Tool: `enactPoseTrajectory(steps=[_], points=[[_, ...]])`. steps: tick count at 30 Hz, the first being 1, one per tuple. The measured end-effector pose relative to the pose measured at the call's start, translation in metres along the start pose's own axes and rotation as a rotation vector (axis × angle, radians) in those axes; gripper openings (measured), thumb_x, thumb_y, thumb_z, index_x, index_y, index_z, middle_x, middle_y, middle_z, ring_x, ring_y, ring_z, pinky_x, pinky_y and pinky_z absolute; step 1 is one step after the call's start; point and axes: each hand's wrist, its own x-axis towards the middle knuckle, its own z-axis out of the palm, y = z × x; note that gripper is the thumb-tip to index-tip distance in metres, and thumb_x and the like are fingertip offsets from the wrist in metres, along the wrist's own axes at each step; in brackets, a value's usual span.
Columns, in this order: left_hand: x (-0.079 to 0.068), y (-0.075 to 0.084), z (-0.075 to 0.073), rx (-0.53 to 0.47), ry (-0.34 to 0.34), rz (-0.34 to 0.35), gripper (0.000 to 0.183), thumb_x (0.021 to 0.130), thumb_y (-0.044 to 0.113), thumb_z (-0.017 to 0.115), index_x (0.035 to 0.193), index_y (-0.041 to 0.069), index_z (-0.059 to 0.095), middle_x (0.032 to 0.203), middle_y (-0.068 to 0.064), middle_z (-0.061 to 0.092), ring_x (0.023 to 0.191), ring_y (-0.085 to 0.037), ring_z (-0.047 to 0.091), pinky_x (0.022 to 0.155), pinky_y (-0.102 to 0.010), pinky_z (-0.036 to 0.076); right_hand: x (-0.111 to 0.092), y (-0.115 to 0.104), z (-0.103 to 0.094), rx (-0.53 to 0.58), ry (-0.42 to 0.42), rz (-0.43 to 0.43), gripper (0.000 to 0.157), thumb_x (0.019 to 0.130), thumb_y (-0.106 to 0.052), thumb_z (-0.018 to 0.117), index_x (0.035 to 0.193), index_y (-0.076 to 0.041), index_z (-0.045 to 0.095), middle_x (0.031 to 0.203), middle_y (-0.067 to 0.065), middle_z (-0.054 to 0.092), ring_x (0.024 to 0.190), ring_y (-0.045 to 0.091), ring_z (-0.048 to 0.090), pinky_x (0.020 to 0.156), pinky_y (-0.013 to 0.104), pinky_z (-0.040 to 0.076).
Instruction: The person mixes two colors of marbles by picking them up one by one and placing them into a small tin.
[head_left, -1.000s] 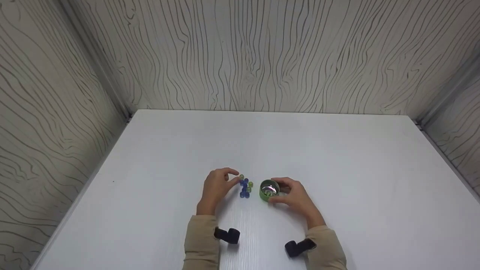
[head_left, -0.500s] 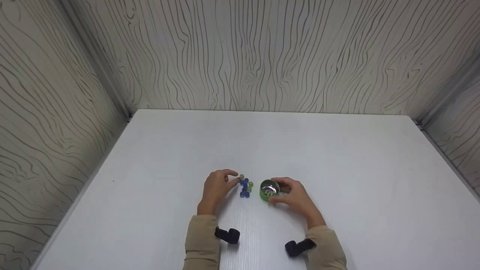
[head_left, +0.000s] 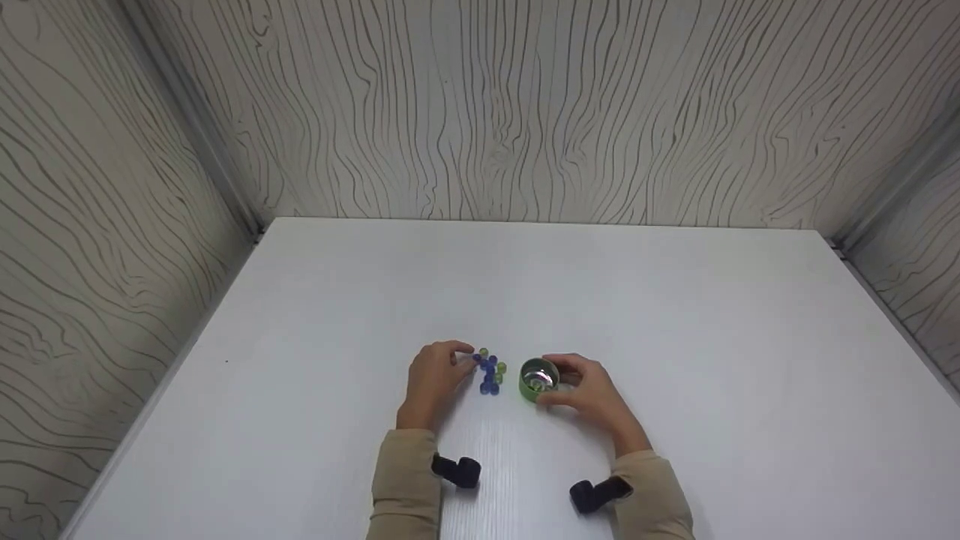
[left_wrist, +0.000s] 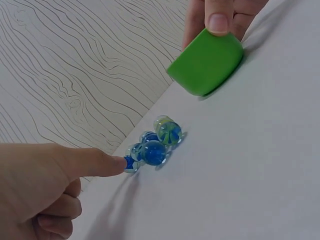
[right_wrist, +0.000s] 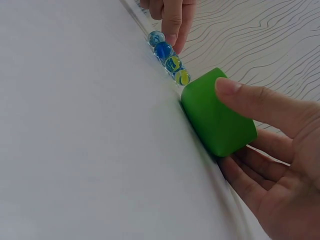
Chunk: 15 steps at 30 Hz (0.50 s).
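Note:
My left hand (head_left: pixel 433 382) is at the left side of a small cluster of glass marbles (head_left: pixel 490 377), blue and yellow-green, on the white table. Its thumb and forefinger pinch a blue marble (head_left: pixel 476 358) at the cluster's edge; in the left wrist view the thumb covers part of that blue marble (left_wrist: pixel 131 164). My right hand (head_left: pixel 592 394) grips a small green cup (head_left: pixel 528 390) from the right, thumb on the near side and fingers behind. The cup stands upright on the table, shiny inside, with clear and greenish marbles (head_left: pixel 537 385) at its bottom.
The white table (head_left: pixel 675 315) reaches back to a wall (head_left: pixel 495 112) with a wood-line pattern, with more such wall at left and right. A black wrist camera (head_left: pixel 465 472) sits on the left sleeve, another black camera (head_left: pixel 585 496) on the right.
My left fingertips have drawn slightly left, and a blue marble between them now shows apart from the cluster. The right hand and green cup have stayed in place.

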Motion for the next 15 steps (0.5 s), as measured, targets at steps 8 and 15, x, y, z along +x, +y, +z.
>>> enactPoseTrajectory(steps=[8, 15], points=[[0.0003, -0.0017, 0.0042, 0.064, 0.013, 0.019, 0.022, 0.081, 0.014, 0.072, 0.102, 0.010, 0.075, 0.078, -0.006, 0.067, 0.070, -0.013, 0.051, 0.065, -0.027, 0.043, -0.0006, -0.0009, 0.0001, -0.005, 0.001, -0.002, 0.070, 0.071, -0.016, 0.084, 0.129, 0.007, 0.053, 0.127, 0.028, 0.059, 0.118, 0.041, 0.060, 0.102, 0.040, 0.048], [-0.0006, -0.0009, 0.0063, 0.039, 0.010, -0.005, 0.022, 0.083, 0.015, 0.071, 0.105, 0.011, 0.074, 0.087, -0.007, 0.071, 0.079, -0.017, 0.060, 0.074, -0.035, 0.049, -0.0012, -0.0011, 0.0000, -0.005, 0.003, 0.001, 0.069, 0.071, -0.015, 0.084, 0.129, 0.007, 0.054, 0.127, 0.028, 0.059, 0.118, 0.041, 0.060, 0.102, 0.039, 0.048]])
